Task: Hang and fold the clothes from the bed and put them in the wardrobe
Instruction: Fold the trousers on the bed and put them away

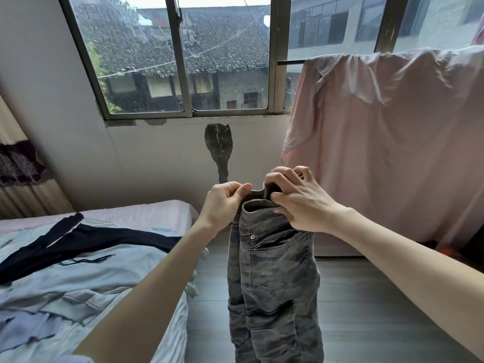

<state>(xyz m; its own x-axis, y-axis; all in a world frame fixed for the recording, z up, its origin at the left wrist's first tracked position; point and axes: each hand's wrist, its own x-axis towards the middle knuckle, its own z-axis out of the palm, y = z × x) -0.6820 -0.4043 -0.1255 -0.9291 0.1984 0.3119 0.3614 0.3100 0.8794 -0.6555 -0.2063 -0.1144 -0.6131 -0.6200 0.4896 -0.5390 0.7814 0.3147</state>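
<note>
Your left hand (pixel 225 203) and right hand (pixel 296 200) both pinch the camouflage trousers (pixel 272 284) at the waistband, the legs hanging straight below your curled fingers.

I can read no text from here; dark marks on the pale blue garment (pixel 78 273) on the bed (pixel 146 213) stay illegible.

Soft daylight from window (pixel 183 56); wide-angle bending at edges.
</note>
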